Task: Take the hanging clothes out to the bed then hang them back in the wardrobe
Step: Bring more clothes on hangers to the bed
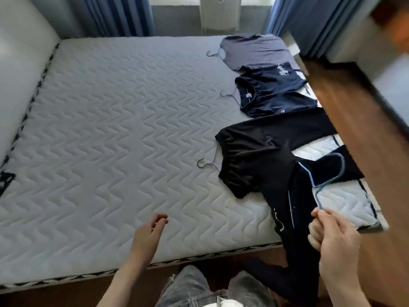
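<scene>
Now, held garment: black trousers (294,218) with a thin blue stripe, draped over a blue hanger (329,173), lying on the bed's near right corner and trailing off the edge toward the floor.
Right hand (332,240): closed around the hanger's hook, thumb pinched on top.
Left hand (150,231): empty, fingers loosely curled, hovering above the mattress (110,129), well apart from the clothes.
Other clothes: black top (254,151), touching the trousers; beyond it a navy tee (276,96) with a pale print; farthest, a greyish-blue tee (254,52). Each is on a wire hanger, hooks pointing left, each overlapping the next in a row along the right side.
Surface: bare white mattress with wavy quilting and a dark patterned trim at its edges.
Room: blue curtains (117,14) at the far wall, a white unit (219,12) between them; brown wooden wardrobe (365,129) at right, blurred.
</scene>
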### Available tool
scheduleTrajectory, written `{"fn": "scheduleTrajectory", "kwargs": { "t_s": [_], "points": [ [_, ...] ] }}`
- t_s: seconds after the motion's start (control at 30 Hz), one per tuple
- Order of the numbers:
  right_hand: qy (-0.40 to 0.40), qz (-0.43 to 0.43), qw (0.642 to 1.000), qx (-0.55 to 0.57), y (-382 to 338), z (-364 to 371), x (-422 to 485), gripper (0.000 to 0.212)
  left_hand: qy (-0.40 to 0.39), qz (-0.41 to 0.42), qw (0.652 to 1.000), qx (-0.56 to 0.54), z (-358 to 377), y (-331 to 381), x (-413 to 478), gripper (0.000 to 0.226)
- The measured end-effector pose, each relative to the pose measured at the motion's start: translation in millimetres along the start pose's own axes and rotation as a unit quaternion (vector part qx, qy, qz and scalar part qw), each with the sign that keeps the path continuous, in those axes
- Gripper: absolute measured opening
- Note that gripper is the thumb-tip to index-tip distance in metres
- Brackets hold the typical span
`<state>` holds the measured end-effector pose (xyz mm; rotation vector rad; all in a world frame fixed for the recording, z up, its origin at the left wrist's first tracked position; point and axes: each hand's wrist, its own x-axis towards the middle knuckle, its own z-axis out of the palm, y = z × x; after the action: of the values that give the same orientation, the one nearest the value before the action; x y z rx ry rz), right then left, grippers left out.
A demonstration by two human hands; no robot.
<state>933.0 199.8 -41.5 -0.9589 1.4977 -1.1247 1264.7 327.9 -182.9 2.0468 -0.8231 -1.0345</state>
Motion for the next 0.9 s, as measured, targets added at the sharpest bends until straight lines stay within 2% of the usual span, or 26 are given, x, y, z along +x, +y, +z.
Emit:
{"fn": "scheduleTrajectory", "kwargs": {
  "t_s": [0.1,0.17,0.33,0.5,0.67,0.9],
  "points": [
    [0.067,0.002,0.997,0.041,-1.2,3.1,-23.0,0.027,-0.045,0.032,0.998,-0.007,-6.8,9.3,24.6,0.02],
    [0.119,0.001,0.99,0.071,-0.3,3.7,-40.3,0.027,-0.08,0.055,0.995,-0.005,-5.9,15.6,38.0,0.024],
    [0.25,-0.006,0.957,0.147,-3.2,3.2,-89.1,0.028,-0.157,0.102,0.982,0.012,2.6,24.2,55.7,0.022],
    [0.334,-0.018,0.926,0.175,-0.2,13.9,-143.7,0.026,-0.207,0.138,0.968,0.033,-7.7,17.3,50.6,0.019],
    [0.361,-0.025,0.917,0.166,9.4,36.3,-187.9,0.022,-0.233,0.16,0.958,0.049,-40.9,-3.5,38.5,0.019],
    [0.327,-0.013,0.933,0.148,27.7,108.2,-203.6,0.026,-0.211,0.167,0.959,0.089,-102.4,-39.3,49.9,0.023]
  ]
}}
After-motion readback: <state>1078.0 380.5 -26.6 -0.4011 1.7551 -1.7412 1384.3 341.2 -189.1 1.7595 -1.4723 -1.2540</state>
